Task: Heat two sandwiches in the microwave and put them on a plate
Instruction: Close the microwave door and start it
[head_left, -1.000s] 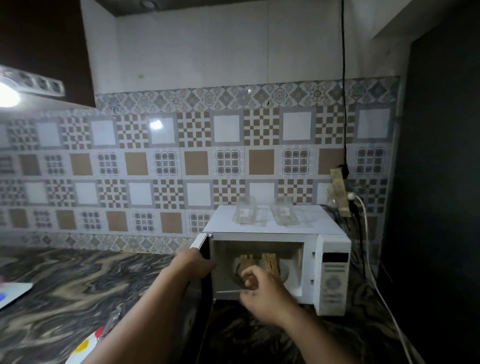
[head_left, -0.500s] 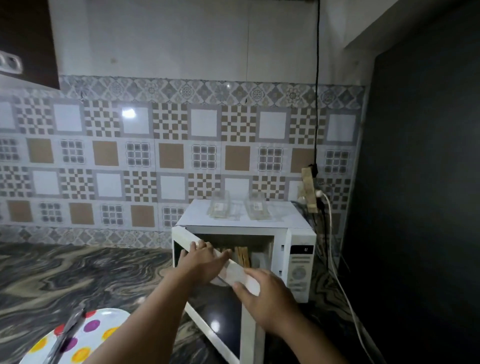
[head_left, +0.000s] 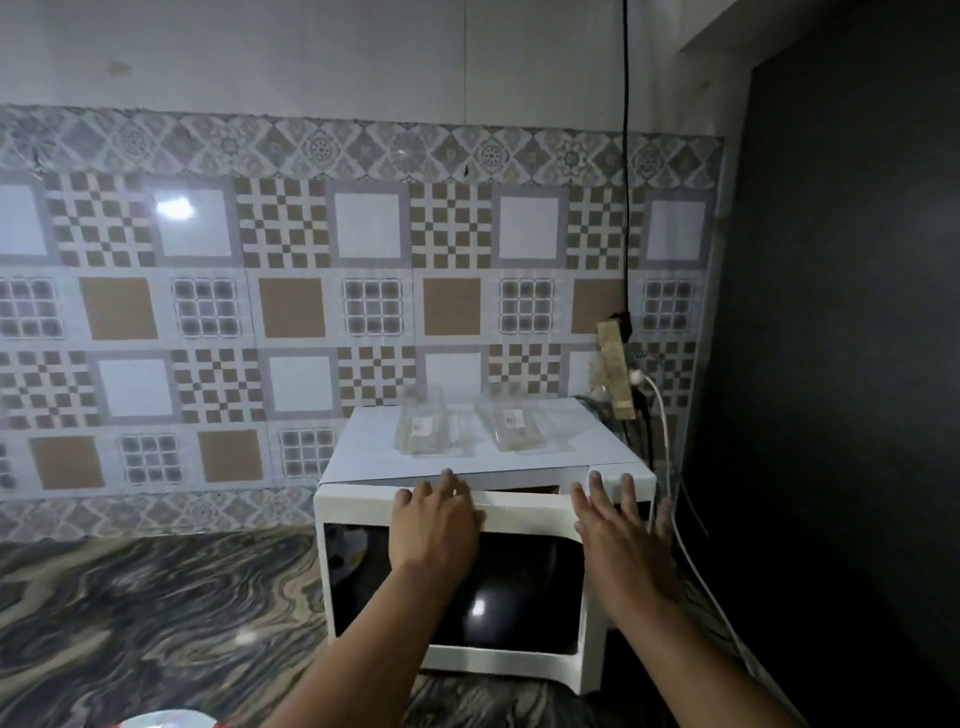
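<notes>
- Now, the left hand (head_left: 435, 525) lies flat, fingers (head_left: 448, 480) spread, on the microwave door (head_left: 457, 587), which stands almost shut.
- Right hand (head_left: 618, 525) open too, gripping nothing, at the door's right edge.
- Sandwiches hidden behind the door; two clear empty packs (head_left: 423, 428) sit atop the microwave (head_left: 483, 447).

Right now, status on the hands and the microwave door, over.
Left hand flat, open, on the white microwave door. Right hand open at the door's right edge. Door nearly shut, a gap showing at top. Two clear plastic packs on top, nothing blocking.
</notes>
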